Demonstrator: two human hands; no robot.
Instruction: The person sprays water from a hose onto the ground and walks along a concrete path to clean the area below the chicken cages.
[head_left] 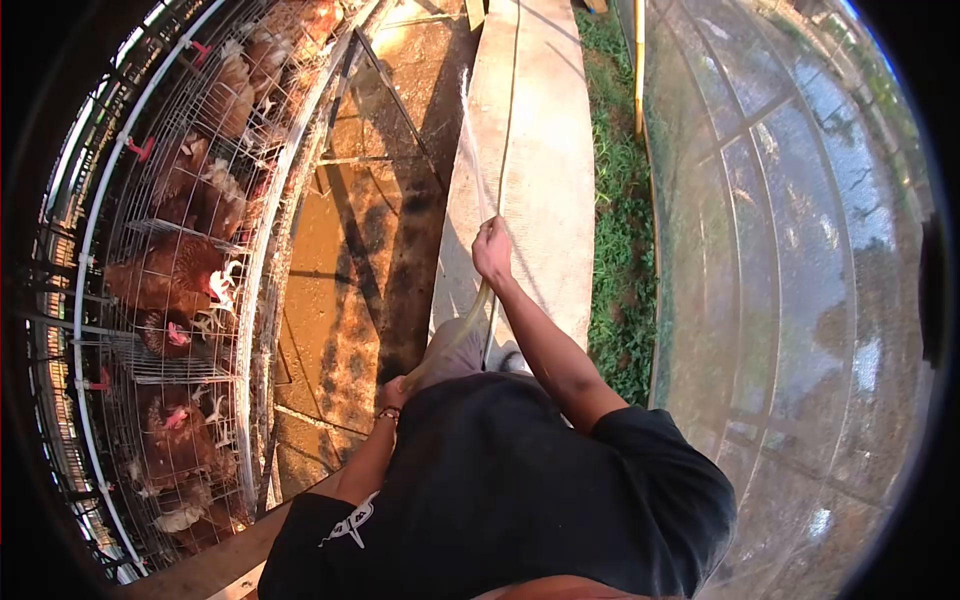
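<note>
My right hand (492, 252) is raised in front of me over the walkway, its fingers closed around a pale, see-through hose (484, 298). A thin jet of water (471, 135) shoots forward from the hose's end at that hand. From there the hose slopes back across my leg toward my left hand (394, 391), low at my left side. That hand looks closed on the hose, though its fingers are partly hidden. A bracelet circles the left wrist.
Wire cages (190, 260) with several brown hens line the left, above wet, brown ground (330, 230). A concrete walkway (550, 130) runs ahead, with a thin dark line (511, 90) along it. Green plants (620, 200) and a mesh wall (770, 260) border the right.
</note>
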